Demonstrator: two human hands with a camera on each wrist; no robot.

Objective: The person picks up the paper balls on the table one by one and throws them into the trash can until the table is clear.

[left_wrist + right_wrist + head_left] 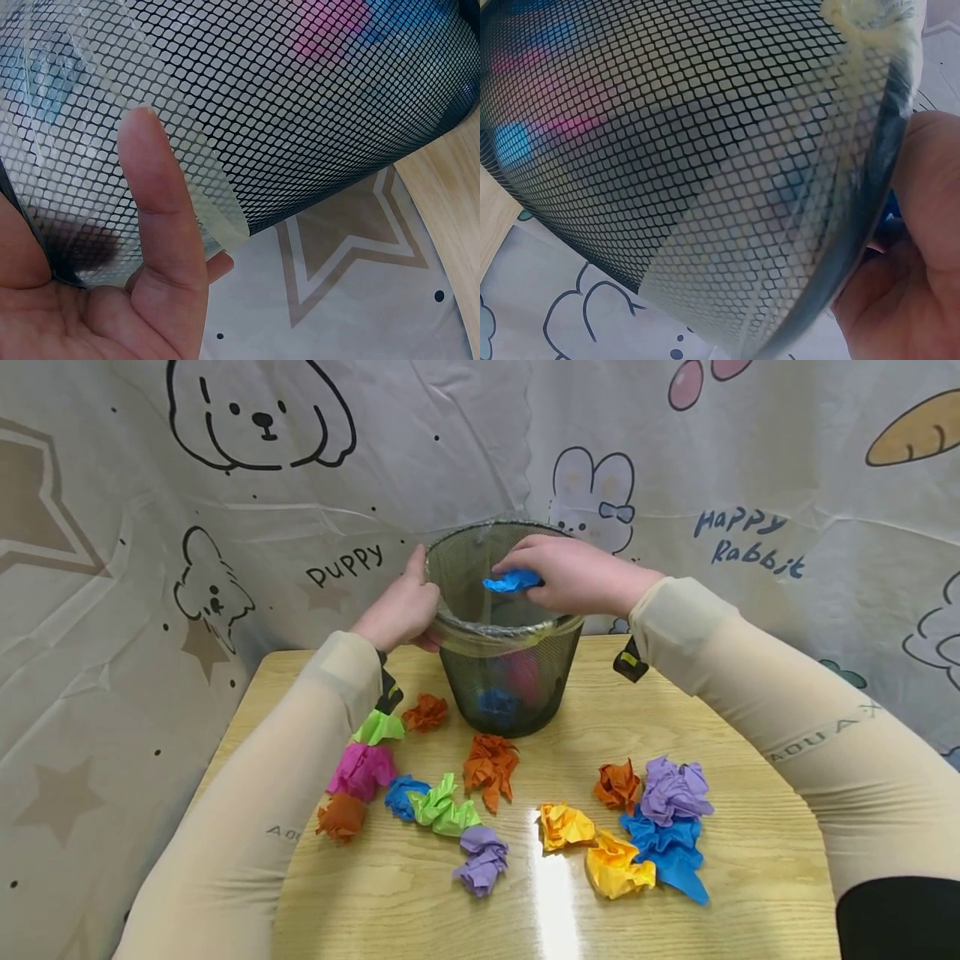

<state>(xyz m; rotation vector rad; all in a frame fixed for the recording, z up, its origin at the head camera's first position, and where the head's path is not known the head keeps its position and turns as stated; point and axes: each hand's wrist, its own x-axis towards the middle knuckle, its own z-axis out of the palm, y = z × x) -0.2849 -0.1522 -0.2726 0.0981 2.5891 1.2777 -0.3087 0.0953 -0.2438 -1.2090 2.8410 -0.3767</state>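
A dark mesh wastebasket (465, 672) with a clear plastic liner (510, 639) folded over its rim stands at the table's far side. My left hand (402, 606) grips its left rim; in the left wrist view a finger (161, 195) lies along the outside of the mesh. Over the basket's mouth, my right hand (581, 575) holds a crumpled blue paper (512, 581) between thumb and fingers. In the right wrist view the basket's rim hides most of that paper. Pink paper (521, 672) and blue paper (497, 703) inside show through the mesh.
Several crumpled papers lie on the wooden table (405, 902): orange (491, 768), green (444, 808), pink (363, 770) and purple (482, 860) at left and middle; yellow (618, 867), blue (667, 847) and purple (675, 789) at right. A printed curtain (465, 460) hangs behind.
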